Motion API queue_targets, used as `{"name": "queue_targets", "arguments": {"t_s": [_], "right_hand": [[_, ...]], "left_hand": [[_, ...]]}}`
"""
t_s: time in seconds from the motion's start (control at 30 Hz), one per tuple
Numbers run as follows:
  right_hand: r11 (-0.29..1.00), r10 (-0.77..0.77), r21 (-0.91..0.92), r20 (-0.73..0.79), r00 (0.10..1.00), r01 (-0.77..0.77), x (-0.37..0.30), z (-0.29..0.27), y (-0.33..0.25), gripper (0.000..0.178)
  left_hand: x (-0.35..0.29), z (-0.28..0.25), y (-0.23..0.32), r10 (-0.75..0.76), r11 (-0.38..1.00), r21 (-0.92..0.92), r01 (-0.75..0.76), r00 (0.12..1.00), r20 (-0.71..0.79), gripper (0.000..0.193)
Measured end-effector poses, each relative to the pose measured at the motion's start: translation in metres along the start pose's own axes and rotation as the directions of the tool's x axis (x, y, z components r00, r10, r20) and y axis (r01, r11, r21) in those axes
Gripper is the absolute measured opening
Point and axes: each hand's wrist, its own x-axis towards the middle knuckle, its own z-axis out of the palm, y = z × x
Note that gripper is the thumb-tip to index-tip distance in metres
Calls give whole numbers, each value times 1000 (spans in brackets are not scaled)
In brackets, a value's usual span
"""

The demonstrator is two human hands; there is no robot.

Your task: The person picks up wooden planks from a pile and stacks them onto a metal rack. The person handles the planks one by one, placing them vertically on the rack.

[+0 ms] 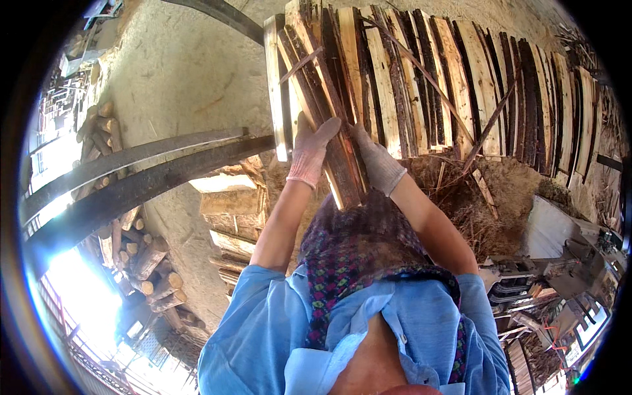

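My left hand, in a pale work glove, grips the left side of a few long wooden slabs with dark bark edges, its thumb lying over the top. From the other side my right hand, gloved too, presses against the same slabs; its fingertips are partly hidden. The slabs' near ends reach my patterned apron. Their far ends lie at the left end of a long row of upright-set slabs, and a small strip of wood crosses over them.
Dark metal beams run in from the left. Stacked wood pieces stand by my left arm, with cut logs farther left. Thin sticks lie across the row. Bark debris and a pale sheet are on the right.
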Motion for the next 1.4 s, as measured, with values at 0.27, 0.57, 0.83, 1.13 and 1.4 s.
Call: {"name": "queue_targets", "arguments": {"t_s": [0.27,0.57,0.83,1.13,1.4], "right_hand": [[988,152,-13,66,986,-152,-14,27,-48,102],[881,-210,-470,-307,928,44,-98,-5,-37,118],[683,-66,-622,-575,816,-383,-112,-9,-35,115],[698,-242,-614,-687,685,-368,-123,12,-49,110],[546,-243,-650,-726,643,-529,-141,27,-38,114]], "left_hand": [[-14,2,28,35,948,317,-14,998,-61,88],[6,6,-42,104,994,-54,-99,991,88,112],[-27,40,11,-164,985,-21,170,972,166,68],[-40,74,30,-79,995,75,66,979,187,75],[-14,96,-60,337,926,56,-374,884,325,56]]}}
